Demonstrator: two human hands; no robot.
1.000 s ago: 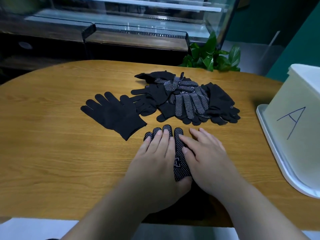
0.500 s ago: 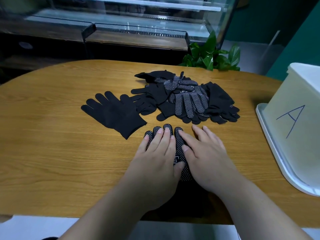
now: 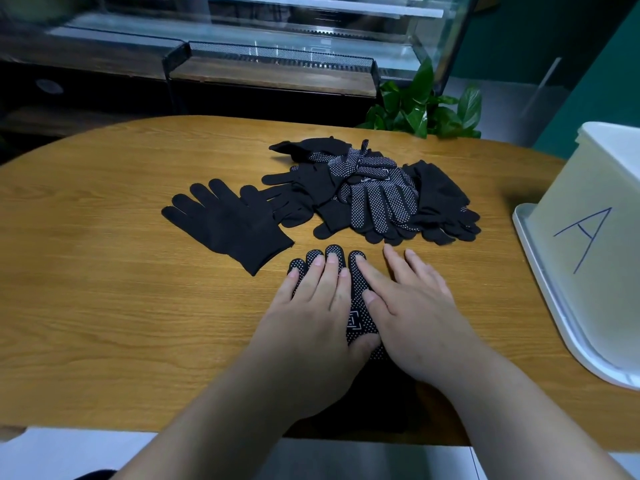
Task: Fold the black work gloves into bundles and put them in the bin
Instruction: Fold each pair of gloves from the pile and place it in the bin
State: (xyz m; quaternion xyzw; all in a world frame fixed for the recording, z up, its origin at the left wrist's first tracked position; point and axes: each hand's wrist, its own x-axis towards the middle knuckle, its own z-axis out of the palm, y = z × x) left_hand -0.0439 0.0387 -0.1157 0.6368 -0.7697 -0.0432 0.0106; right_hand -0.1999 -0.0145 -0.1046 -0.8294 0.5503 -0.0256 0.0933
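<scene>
A black glove with white dots (image 3: 356, 306) lies flat near the table's front edge, fingers pointing away from me. My left hand (image 3: 311, 320) presses flat on its left side with straight fingers. My right hand (image 3: 412, 313) lies flat on its right side, fingers spread. Most of the glove is hidden under both hands. A single plain black glove (image 3: 228, 223) lies to the left. Behind it sits a pile of several black gloves (image 3: 377, 195). The white bin (image 3: 595, 258) marked "A" stands at the right.
The wooden table (image 3: 104, 306) has a rounded far edge. A green plant (image 3: 426, 109) stands behind it, beside a glass display case (image 3: 277, 36). The bin sits on a white tray or lid (image 3: 554, 306).
Both hands have slid slightly forward over the dotted glove, and my right fingers have spread a little wider.
</scene>
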